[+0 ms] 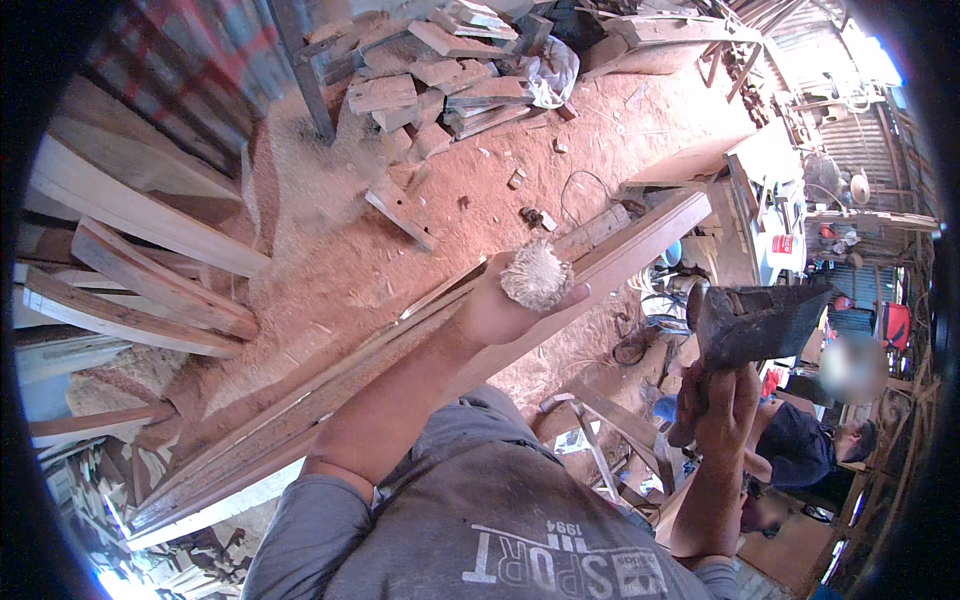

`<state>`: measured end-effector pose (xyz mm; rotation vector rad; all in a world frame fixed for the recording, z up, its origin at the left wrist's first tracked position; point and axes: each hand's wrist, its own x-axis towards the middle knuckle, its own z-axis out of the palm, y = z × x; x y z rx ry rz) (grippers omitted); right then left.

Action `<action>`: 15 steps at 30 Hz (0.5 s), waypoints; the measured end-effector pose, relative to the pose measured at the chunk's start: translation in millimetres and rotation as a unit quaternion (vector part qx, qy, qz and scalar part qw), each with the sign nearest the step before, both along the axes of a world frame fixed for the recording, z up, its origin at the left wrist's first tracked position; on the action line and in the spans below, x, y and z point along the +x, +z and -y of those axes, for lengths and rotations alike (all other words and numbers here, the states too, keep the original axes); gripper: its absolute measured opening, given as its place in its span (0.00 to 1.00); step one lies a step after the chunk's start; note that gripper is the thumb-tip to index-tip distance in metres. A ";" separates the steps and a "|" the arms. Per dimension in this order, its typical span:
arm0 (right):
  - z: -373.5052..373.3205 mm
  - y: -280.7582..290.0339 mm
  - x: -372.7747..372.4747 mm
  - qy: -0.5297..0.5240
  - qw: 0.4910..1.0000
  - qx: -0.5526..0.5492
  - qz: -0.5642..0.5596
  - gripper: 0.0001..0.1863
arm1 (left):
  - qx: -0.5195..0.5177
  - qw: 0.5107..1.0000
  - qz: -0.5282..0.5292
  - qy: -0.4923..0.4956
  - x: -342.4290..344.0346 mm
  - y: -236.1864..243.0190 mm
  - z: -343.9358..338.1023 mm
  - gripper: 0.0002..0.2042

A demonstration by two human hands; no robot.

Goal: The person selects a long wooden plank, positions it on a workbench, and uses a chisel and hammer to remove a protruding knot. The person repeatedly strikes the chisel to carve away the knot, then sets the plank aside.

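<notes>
Looking down, you see a red sawdust floor point(400, 240) filling most of the view, with pale boards point(140, 215) leaning at the left and a heap of offcuts point(440, 85) at the top. A long plank point(400, 350) runs on a slant from lower left to upper right, across your chest. Your left hand point(505, 310) lies against this plank near its upper end, fingers closed about a pale, frayed wad point(537, 276) that sits between thumb and fingers. Your right hand point(722, 405) is raised to the right, well apart from the plank, wrapped tight around the handle of a dark hatchet point(755, 322), whose blade points right. Lower right, another person point(805, 445) in dark blue sits among timber.
</notes>
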<state>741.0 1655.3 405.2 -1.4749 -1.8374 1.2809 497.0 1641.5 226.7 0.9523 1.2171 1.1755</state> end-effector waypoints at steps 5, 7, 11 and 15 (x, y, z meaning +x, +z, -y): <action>-17.5 11.7 -27.4 0.042 0.997 0.057 -0.023 0.27 | 0.061 0.996 0.022 0.066 11.6 1.4 4.9 0.13; -26.8 15.4 -34.9 0.063 0.991 0.108 -0.045 0.27 | 0.053 0.997 0.051 0.035 14.5 1.8 7.1 0.16; -28.4 9.6 -44.5 0.173 0.947 0.225 0.153 0.19 | 0.061 0.997 0.032 0.035 27.1 -7.8 11.6 0.10; -31.0 -2.0 -64.7 0.232 0.888 0.062 0.391 0.13 | 0.113 0.975 0.180 0.061 35.3 -11.6 14.1 0.11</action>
